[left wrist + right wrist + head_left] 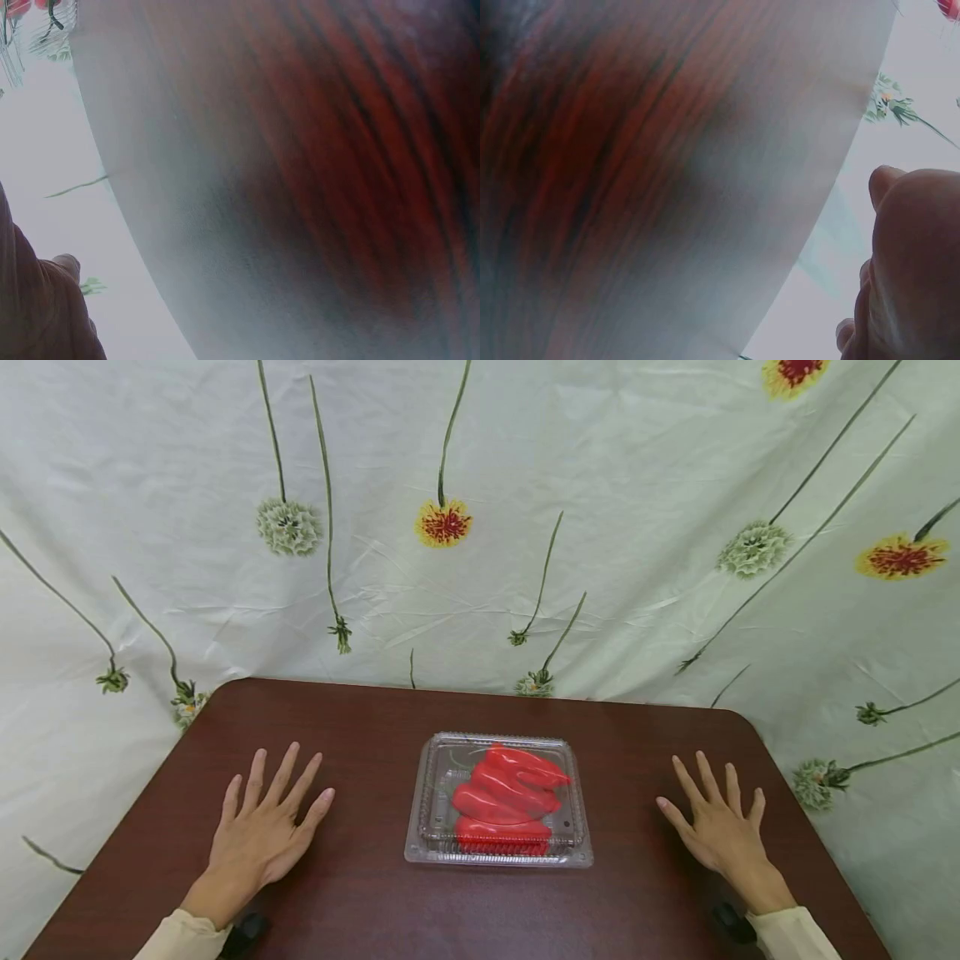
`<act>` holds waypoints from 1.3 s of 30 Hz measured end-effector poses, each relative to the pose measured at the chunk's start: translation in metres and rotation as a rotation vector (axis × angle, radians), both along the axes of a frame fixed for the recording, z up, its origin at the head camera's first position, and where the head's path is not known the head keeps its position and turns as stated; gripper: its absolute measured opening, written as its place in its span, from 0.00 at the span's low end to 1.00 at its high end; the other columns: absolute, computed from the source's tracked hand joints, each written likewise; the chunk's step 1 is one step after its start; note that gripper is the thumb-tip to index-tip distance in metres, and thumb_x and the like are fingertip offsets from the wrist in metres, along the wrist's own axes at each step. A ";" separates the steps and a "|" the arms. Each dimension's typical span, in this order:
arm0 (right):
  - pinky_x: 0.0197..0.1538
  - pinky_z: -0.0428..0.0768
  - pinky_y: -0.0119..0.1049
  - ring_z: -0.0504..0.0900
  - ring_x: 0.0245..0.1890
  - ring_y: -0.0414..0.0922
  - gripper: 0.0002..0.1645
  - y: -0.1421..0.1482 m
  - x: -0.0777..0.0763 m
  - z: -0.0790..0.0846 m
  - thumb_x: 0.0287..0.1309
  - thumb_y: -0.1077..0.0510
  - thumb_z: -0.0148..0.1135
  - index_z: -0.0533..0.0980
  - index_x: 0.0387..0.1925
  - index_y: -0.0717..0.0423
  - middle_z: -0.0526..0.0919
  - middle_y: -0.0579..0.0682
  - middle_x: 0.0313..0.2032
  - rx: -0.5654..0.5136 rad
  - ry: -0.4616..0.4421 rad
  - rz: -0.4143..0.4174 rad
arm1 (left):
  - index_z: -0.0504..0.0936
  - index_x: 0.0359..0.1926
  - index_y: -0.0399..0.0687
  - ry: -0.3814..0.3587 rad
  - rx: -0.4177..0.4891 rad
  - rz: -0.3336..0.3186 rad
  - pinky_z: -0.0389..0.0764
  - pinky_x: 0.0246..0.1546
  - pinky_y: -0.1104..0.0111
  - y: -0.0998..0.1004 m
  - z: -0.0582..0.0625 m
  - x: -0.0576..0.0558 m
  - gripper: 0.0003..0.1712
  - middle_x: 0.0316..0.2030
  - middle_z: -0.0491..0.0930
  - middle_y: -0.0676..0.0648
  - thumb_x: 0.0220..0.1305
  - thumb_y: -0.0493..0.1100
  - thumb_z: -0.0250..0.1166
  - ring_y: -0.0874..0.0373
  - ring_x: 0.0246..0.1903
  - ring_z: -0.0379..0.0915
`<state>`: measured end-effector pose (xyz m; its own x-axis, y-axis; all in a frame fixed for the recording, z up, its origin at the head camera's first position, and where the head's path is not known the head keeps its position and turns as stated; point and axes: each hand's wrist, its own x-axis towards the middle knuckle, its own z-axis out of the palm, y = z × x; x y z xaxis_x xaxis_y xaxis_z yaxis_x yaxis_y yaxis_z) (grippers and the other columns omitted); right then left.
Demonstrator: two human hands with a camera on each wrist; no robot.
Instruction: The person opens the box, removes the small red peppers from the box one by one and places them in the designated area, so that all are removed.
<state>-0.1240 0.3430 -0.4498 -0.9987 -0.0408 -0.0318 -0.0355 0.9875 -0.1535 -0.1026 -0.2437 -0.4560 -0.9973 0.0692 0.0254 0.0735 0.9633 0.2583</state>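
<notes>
In the head view a clear plastic clamshell box sits on the table between the hands, its lid down. Several glossy red peppers lie inside, heaped toward the right, with a thin green stem showing at the upper left. To the left of the box my left hand rests palm down, fingers spread. My right hand lies the same way on the right side, fingers apart. Both hands are well away from the box and hold nothing. The left wrist view catches a corner of the box at its top left.
The dark reddish-brown table has rounded far corners. Behind it and down both sides hangs a white cloth printed with flowers and long stems. A black wrist device sits by the left cuff, and another by the right.
</notes>
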 end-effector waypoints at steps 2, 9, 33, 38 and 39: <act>0.64 0.28 0.79 0.33 0.76 0.72 0.48 0.000 0.000 0.000 0.71 0.26 0.39 0.38 0.81 0.38 0.35 0.57 0.80 0.000 0.000 0.000 | 0.41 0.81 0.63 0.000 -0.001 0.001 0.29 0.70 0.35 0.000 0.000 0.000 0.40 0.81 0.29 0.48 0.77 0.68 0.37 0.39 0.77 0.14; 0.63 0.29 0.80 0.35 0.75 0.73 0.48 0.000 0.001 -0.002 0.71 0.26 0.40 0.39 0.81 0.38 0.36 0.58 0.80 -0.002 0.005 -0.003 | 0.42 0.81 0.61 -0.001 0.008 -0.002 0.28 0.71 0.36 0.001 -0.001 -0.002 0.40 0.81 0.30 0.47 0.77 0.68 0.36 0.39 0.77 0.15; 0.64 0.34 0.79 0.39 0.76 0.69 0.45 -0.029 -0.009 0.004 0.72 0.30 0.43 0.44 0.81 0.40 0.42 0.59 0.80 -0.069 0.082 0.063 | 0.40 0.81 0.65 -0.019 0.116 -0.031 0.28 0.71 0.35 0.028 0.005 -0.010 0.37 0.81 0.32 0.47 0.78 0.67 0.35 0.36 0.77 0.20; 0.65 0.35 0.79 0.41 0.76 0.69 0.44 -0.043 -0.013 0.009 0.72 0.31 0.45 0.46 0.80 0.40 0.44 0.60 0.79 -0.090 0.106 0.085 | 0.40 0.81 0.65 -0.032 0.152 -0.045 0.29 0.71 0.35 0.036 0.006 -0.009 0.37 0.81 0.30 0.49 0.79 0.65 0.36 0.37 0.78 0.21; 0.65 0.35 0.79 0.41 0.76 0.69 0.44 -0.046 -0.014 0.009 0.72 0.32 0.45 0.47 0.80 0.40 0.44 0.60 0.79 -0.096 0.107 0.091 | 0.40 0.81 0.65 -0.031 0.160 -0.049 0.30 0.71 0.35 0.037 0.006 -0.009 0.37 0.81 0.30 0.49 0.79 0.65 0.36 0.36 0.78 0.21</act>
<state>-0.1379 0.2974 -0.4404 -0.9882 -0.1287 0.0832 -0.1451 0.9606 -0.2370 -0.1115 -0.2063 -0.4496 -0.9933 0.1155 0.0093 0.1091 0.9051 0.4109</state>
